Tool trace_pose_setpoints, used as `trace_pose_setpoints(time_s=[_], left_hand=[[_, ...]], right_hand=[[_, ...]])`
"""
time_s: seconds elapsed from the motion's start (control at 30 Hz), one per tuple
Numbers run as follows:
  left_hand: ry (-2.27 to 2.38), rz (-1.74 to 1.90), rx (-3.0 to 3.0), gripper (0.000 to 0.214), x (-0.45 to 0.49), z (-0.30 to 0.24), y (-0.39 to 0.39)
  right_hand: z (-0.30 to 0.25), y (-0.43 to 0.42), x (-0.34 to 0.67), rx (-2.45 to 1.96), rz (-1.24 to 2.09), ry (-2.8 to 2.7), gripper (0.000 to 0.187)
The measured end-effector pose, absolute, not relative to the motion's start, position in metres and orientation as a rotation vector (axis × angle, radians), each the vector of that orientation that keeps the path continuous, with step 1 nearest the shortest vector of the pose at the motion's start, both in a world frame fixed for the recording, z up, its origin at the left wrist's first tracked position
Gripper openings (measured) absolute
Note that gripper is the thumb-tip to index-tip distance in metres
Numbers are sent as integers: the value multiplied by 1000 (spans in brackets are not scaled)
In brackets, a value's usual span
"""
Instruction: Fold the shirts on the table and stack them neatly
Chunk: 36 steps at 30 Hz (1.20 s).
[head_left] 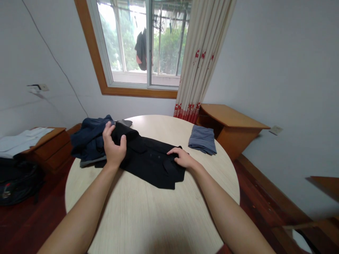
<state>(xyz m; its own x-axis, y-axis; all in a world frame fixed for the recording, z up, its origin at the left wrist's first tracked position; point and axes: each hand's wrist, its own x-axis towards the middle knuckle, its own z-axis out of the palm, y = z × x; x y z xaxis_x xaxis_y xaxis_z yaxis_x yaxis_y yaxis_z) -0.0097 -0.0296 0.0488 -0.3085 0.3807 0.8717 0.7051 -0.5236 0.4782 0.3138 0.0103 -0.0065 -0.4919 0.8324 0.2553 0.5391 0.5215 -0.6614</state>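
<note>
A black buttoned garment (150, 165) lies lengthwise across the round table, its left end bunched up. My left hand (113, 144) is over that bunched end with fingers and thumb apart; whether it touches the cloth I cannot tell. On the garment's right end rests my right hand (182, 157), its fingers stretched over the fabric near a small flap. Beside my left hand is a heap of dark blue clothes (90, 137), partly against the black cloth. A folded grey-blue garment (202, 139) sits apart at the table's right side.
The pale round table (159, 218) carries all the clothes. Behind its right edge stands a wooden desk (235, 120), near a long curtain (203, 53). To the left are a wooden cabinet (50, 151) with pale cloth on top and a black bag (18, 180).
</note>
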Motion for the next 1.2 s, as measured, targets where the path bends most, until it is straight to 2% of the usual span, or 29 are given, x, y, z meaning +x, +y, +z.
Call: trace_pose_setpoints(time_s=[0.17, 0.3, 0.47, 0.77, 1.03, 1.1, 1.2], left_hand=[[-1325, -1565, -2290, 20, 22, 42, -42], [-1352, -1226, -2772, 27, 40, 14, -34], [-1479, -827, -2961, 49, 40, -8, -23], [-1592, -817, -2930, 50, 39, -2, -25], [-1647, -856, -2741, 60, 33, 9, -29], [-1697, -796, -2707, 53, 32, 10, -27], [-1722, -766, -2658, 27, 30, 14, -25]], right_hand=[[-6, 10, 315, -1092, 700, -2217, 58], [-5, 11, 316, -1090, 688, -2244, 49], [-6, 11, 313, -1074, 612, -2267, 39], [6, 5, 306, -1142, 444, -2041, 18], [15, 9, 317, -1148, 297, -1586, 27], [16, 11, 321, -1166, 234, -1532, 26], [15, 13, 329, -1162, 141, -1422, 24]])
